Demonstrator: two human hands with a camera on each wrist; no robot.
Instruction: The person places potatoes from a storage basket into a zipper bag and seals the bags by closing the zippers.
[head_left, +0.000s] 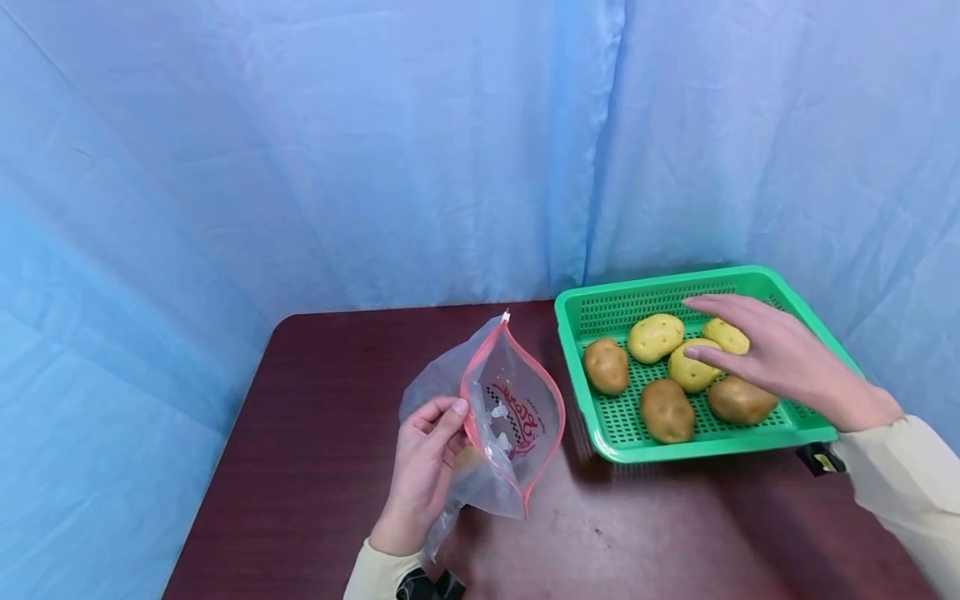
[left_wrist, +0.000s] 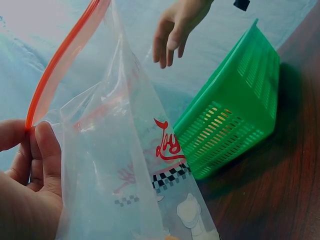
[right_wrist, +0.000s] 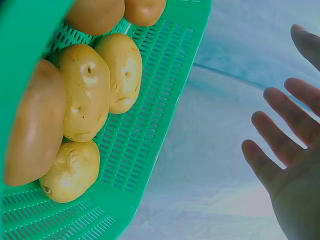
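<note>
Here, the left hand [head_left: 422, 471] angles up and forward, thumb and fingers pinching the bag [head_left: 521, 417] by its red rim; the bag's mouth gapes over the table [head_left: 315, 467], left of the basket [head_left: 690, 453]; the right hand [head_left: 776, 354] reaches in from the side, spread wide, holding nothing, above the potatoes [head_left: 667, 411] inside.

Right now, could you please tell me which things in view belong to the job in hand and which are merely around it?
Likely part of the job:
- bag, rim pinched by the left hand
- potatoes, in the basket
- right hand, empty, above the basket

Apparently just surroundings:
- table, under the basket
- curtain, behind
</note>
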